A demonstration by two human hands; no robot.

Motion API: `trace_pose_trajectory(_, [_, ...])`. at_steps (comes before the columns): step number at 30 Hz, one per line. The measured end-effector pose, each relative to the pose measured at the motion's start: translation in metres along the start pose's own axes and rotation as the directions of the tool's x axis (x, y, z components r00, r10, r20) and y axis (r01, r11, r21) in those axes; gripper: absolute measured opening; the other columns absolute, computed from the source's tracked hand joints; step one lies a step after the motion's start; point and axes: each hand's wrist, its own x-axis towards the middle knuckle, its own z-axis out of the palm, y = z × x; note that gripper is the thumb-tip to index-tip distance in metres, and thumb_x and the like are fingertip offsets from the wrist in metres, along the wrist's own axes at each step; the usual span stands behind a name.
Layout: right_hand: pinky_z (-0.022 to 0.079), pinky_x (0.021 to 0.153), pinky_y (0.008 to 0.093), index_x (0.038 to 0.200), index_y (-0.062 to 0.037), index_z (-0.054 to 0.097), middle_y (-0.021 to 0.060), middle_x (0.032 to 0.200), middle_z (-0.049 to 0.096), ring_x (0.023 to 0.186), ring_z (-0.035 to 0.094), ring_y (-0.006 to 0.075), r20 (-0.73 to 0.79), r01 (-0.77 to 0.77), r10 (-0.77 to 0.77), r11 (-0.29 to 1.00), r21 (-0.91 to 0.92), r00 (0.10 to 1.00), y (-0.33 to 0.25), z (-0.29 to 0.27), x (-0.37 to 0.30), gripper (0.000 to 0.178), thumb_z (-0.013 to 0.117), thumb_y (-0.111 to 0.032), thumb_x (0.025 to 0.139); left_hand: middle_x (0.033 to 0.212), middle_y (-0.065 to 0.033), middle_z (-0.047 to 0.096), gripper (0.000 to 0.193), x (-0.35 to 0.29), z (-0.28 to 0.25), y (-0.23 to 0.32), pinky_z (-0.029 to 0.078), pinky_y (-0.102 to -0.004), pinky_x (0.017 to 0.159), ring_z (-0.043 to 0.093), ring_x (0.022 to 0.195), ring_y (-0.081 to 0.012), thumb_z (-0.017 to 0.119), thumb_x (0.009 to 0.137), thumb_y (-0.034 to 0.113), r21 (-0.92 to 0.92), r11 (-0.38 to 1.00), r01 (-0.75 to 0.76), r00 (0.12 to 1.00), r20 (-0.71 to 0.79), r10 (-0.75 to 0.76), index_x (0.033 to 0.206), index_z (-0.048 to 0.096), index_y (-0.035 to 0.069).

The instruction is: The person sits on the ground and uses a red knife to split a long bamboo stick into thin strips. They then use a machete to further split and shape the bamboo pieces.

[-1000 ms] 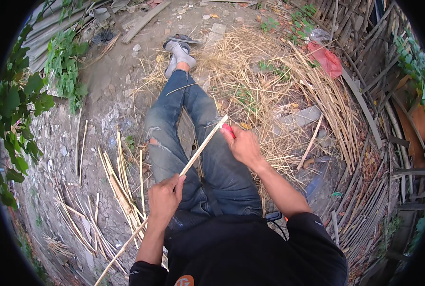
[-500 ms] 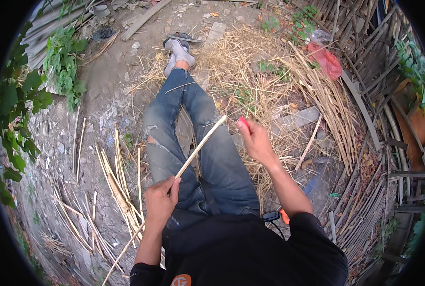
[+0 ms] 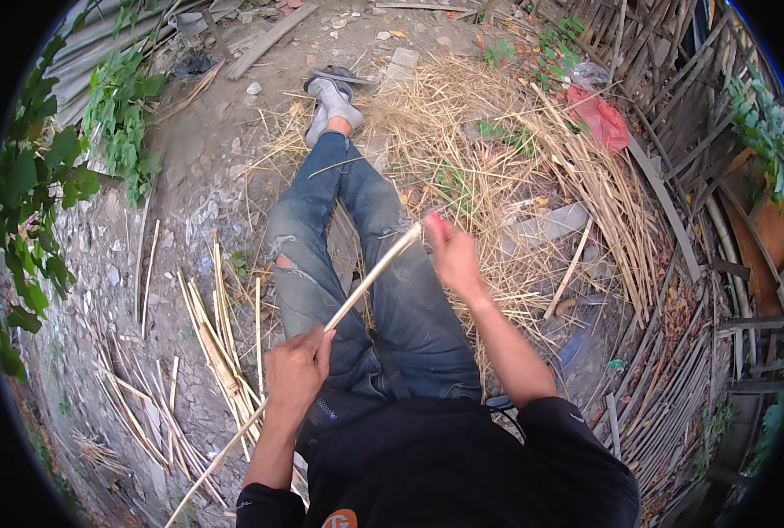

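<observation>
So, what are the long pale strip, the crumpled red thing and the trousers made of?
Strip: probably split bamboo or wood, unpainted, judging by its pale, bare surface. Crumpled red thing: likely thin plastic, wrinkled like film. Trousers: apparently denim, faded blue, with frayed tears.

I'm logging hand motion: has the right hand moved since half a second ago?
Yes. Judged against the red bag, the right hand has moved left, bringing its red object to the far end of the stick.
</observation>
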Motion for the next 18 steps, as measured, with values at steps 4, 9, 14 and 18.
trace_pose_trajectory(4, [0.033,0.049,0.0325,0.068,-0.0096,0.057,-0.0022,0.056,0.044,0.052,0.041,0.0119,-0.283,-0.272,0.254,0.962,-0.026,0.925,0.131,-0.087,0.071,0.064,0.044,-0.059,0.107,0.069,-0.0192,0.066,0.015,-0.043,-0.024,-0.040,0.050,-0.0421,0.053,0.066,0.057,-0.0362,0.077,0.091,0.013,0.022,0.996,0.082,0.994,0.068,-0.084,0.095,0.077,-0.001])
trace_pose_trajectory(9, [0.028,0.047,0.0251,0.077,-0.0126,0.050,-0.0049,0.061,0.039,0.056,0.038,0.0043,-0.062,-0.154,0.222,0.826,0.542,0.973,0.057,-0.115,0.052,0.042,0.055,-0.041,0.107,0.061,-0.0180,0.059,0.012,-0.041,0.001,-0.038,0.044,-0.0373,0.052,0.059,0.051,-0.0305,0.076,0.090,0.007,-0.089,0.992,0.088,0.990,-0.099,-0.096,0.096,0.076,-0.004])
trace_pose_trajectory(14, [0.027,0.049,0.0246,0.082,-0.0140,0.045,-0.0058,0.059,0.035,0.047,0.030,0.0063,-0.251,0.328,-0.235,0.389,0.861,0.939,-0.047,-0.153,0.024,0.029,0.054,-0.029,0.106,0.062,-0.0138,0.059,0.016,-0.025,-0.003,-0.041,0.044,-0.0406,0.049,0.059,0.050,-0.0307,0.079,0.089,0.011,0.042,0.996,0.075,0.984,-0.164,-0.067,0.102,0.079,0.002])
trace_pose_trajectory(18, [0.042,0.094,0.0354,0.068,-0.0193,0.046,-0.0098,0.047,0.041,0.039,0.036,0.0065,-0.401,0.437,-0.672,-0.127,0.890,0.623,-0.117,-0.205,-0.018,0.040,0.063,-0.032,0.101,0.065,-0.0138,0.060,0.018,-0.023,-0.009,-0.043,0.043,-0.0394,0.049,0.058,0.050,-0.0293,0.079,0.089,0.009,0.086,0.989,0.118,0.970,-0.221,-0.097,0.106,0.079,0.003])
